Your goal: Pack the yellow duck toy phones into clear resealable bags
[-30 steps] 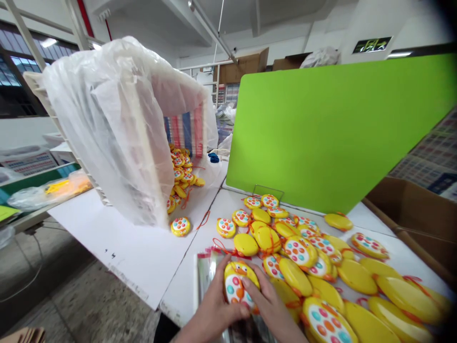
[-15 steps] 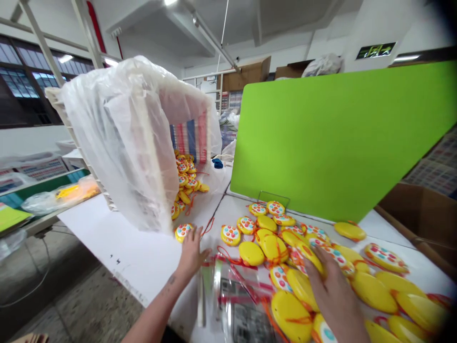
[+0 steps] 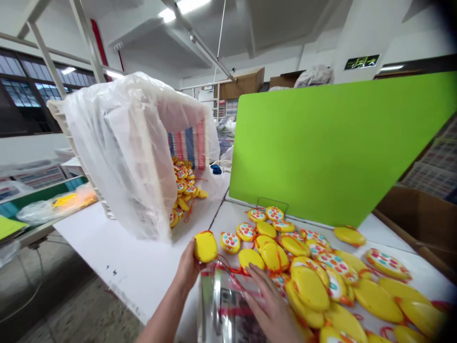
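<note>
My left hand [image 3: 188,267] grips a yellow round toy [image 3: 205,246], its plain back facing me, lifted just above the white table [image 3: 143,257]. My right hand [image 3: 272,307] lies with fingers spread on a stack of clear plastic bags [image 3: 225,305] at the near table edge. Right of both hands spreads a heap of yellow toys [image 3: 314,271] with coloured buttons and orange cords.
A tipped crate wrapped in clear plastic [image 3: 124,147] spills more yellow toys [image 3: 183,183] at the left. A green divider board [image 3: 339,147] stands behind the heap. A brown cardboard box [image 3: 417,214] sits at the right. A side table with a bagged item [image 3: 53,202] is far left.
My left hand has picked up the toy that lay near the crate's mouth. My right hand has moved left from the heap onto the plastic bags.
</note>
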The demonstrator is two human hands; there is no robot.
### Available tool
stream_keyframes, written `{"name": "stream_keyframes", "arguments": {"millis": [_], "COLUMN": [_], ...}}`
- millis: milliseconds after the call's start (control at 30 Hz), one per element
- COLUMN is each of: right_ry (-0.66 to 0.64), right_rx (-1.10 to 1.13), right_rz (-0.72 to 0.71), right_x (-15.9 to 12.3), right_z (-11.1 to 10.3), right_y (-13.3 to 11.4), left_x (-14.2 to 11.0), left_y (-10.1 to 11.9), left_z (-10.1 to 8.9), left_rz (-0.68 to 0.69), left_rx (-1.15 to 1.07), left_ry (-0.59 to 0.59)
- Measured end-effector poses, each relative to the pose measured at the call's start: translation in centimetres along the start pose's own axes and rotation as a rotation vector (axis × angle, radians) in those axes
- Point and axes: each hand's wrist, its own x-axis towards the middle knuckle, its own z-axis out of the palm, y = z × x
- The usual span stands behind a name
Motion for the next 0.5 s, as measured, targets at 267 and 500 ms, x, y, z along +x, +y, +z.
{"name": "stream_keyframes", "arguments": {"millis": [267, 500], "right_ry": [0.047, 0.102], "right_rx": [-0.043, 0.318], "right_rz": [-0.060, 0.299], "right_x": [0.2, -1.3], "right_z": [0.5, -0.2], "right_y": [-3.5, -1.9], "left_x": [-7.7, -8.2], "left_y": [0.6, 0.7], "left_z": [5.1, 4.6], "left_rz": [-0.168, 0.014], "left_rx": [-0.518, -0.035], "left_ry": [-0.358, -0.384]}}
